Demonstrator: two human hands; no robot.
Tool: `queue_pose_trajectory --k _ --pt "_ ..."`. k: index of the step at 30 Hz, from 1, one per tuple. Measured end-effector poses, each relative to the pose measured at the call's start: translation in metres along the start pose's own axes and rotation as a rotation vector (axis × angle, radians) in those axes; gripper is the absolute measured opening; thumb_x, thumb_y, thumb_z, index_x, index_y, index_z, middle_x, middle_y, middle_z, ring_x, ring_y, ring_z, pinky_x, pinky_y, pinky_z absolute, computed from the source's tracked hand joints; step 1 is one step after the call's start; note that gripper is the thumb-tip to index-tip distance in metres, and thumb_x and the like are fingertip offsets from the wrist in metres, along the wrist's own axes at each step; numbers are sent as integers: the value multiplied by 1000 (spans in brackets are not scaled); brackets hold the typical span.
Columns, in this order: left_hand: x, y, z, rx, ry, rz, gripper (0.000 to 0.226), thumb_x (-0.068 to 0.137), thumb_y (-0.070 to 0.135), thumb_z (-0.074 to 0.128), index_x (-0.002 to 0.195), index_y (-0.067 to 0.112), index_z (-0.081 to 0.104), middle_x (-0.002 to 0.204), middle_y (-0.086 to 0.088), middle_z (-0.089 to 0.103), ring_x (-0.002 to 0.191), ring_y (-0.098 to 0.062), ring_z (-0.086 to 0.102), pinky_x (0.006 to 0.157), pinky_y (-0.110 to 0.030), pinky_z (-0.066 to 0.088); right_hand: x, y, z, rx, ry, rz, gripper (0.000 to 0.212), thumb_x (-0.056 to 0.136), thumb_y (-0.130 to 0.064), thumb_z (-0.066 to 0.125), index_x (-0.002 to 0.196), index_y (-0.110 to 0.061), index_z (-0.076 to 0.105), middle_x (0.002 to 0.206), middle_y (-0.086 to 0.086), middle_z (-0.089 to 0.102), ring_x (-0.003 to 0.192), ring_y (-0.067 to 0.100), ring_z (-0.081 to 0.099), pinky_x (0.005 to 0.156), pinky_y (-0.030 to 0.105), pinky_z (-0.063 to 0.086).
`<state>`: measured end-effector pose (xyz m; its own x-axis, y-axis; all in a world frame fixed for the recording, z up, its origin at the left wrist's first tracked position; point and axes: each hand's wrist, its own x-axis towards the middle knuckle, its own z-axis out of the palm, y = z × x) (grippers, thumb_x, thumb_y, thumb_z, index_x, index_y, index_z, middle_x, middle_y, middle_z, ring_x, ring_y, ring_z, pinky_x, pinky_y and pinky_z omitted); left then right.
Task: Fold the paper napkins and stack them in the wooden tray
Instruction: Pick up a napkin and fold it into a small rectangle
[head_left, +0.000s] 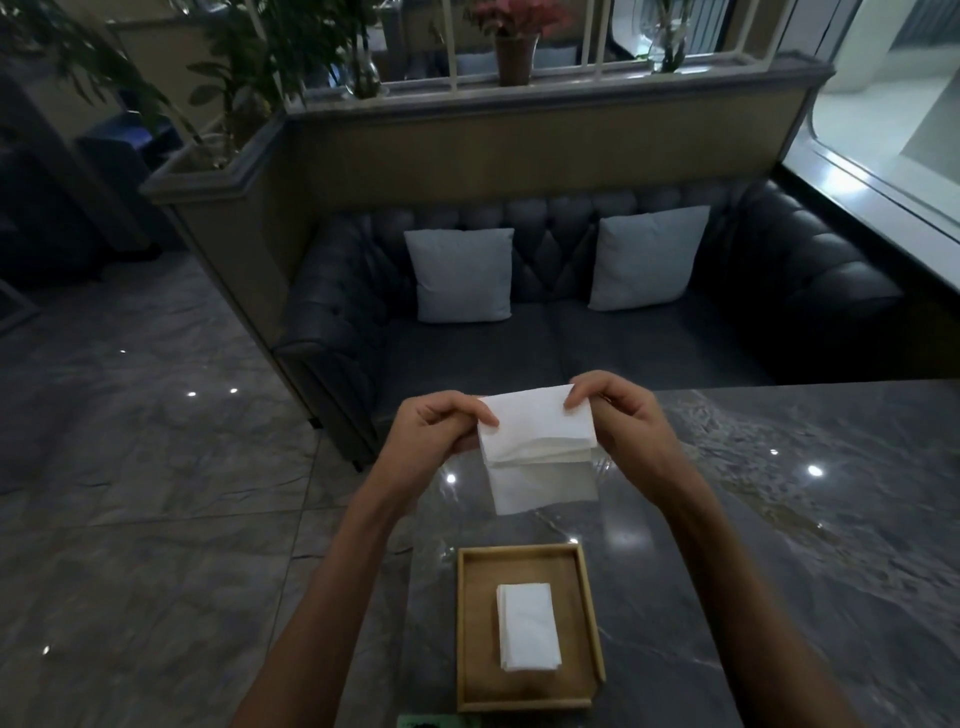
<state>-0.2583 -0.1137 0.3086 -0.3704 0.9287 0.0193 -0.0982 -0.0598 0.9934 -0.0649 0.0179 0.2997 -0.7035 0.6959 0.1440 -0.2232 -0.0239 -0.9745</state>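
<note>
A dark tufted sofa (571, 338) with two pale cushions fills the far side of the view. In front of it lies the dark marble bench (779, 519). Near the bench's front edge sits the wooden tray (465, 623), and in it rests a stack of folded napkins (527, 626), lying roughly in the middle with bare wood around it.

Beyond the tray's far side, raised above the bench, is the paper napkin (535, 431) now being worked. It is partly folded: a doubled upper part with loose layered edges, and a single flap hanging below. The left hand (436, 431) pinches its upper left corner between thumb and curled fingers. The right hand (618, 410) pinches the upper right corner the same way, so the sheet hangs between them.

The napkin looks very light, limp and thin. It will likely sag wherever it is unsupported, take a crease easily and tear under a sharp tug. Corners and folded edges seem the best places to hold it, with a light pinch.

A green item (431, 721) shows at the near edge, cut off by the frame. Nothing on it, or anywhere else, can be read.
</note>
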Motion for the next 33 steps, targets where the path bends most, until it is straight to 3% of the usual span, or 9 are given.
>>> queue_pose_trajectory --k 4,7,10,14,16,18,21,26,33 --pt "3 2 2 43 19 86 41 99 -7 50 71 13 73 107 -12 76 99 -22 74 75 -24 59 1 0 0 113 -1 81 26 98 -29 45 101 -27 71 101 1 67 91 20 63 70 24 52" --pt "5 2 0 82 13 125 40 99 -8 49 71 12 69 104 -6 77 100 -20 73 77 -24 59 -1 9 2 -52 31 132 29 98 -48 52 126 -53 55 113 -13 69 99 7 70 75 24 59" --pt "6 0 -2 112 -5 159 38 98 -6 48 74 16 66 108 -4 76 103 -18 72 75 -22 57 -5 15 2 -123 -19 161 46 93 -40 67 135 -47 51 117 -17 69 107 8 69 77 24 60" --pt "10 -10 -5 -166 -21 103 10 99 9 51 105 16 50 119 -11 73 107 -28 71 76 -30 59 -5 13 7 -121 29 137 27 94 -25 68 121 -27 66 115 -4 74 105 19 72 78 29 62" --pt "9 -14 -2 -292 45 -18 27 96 27 57 120 20 47 112 -8 75 100 -29 74 74 -33 60 -2 12 9 -90 85 128 24 93 -22 68 117 -25 67 113 -2 75 103 19 72 82 34 62" --pt "8 -20 -2 -196 40 -47 39 93 38 62 126 22 52 109 -5 76 97 -26 75 74 -33 60 1 10 9 -78 132 129 22 93 -20 69 115 -24 68 111 -1 76 102 19 73 86 37 62" --pt "3 -24 2 -39 -49 -19 30 93 29 67 122 20 62 114 -8 75 100 -26 74 76 -32 60 3 9 7 -71 162 131 22 94 -21 69 117 -22 69 113 1 75 103 20 72 87 39 61" --pt "5 -20 8 31 66 31 16 97 8 63 109 16 65 107 -6 77 94 -19 75 72 -29 60 1 16 3 -4 96 198 30 95 -28 66 125 -23 65 118 1 74 105 20 73 77 31 61" --pt "4 -14 9 -30 75 -85 17 102 23 56 110 14 69 101 -4 78 91 -22 76 71 -28 61 2 25 -2 -10 116 209 26 97 -23 64 124 -21 66 118 1 75 104 20 73 76 30 61"
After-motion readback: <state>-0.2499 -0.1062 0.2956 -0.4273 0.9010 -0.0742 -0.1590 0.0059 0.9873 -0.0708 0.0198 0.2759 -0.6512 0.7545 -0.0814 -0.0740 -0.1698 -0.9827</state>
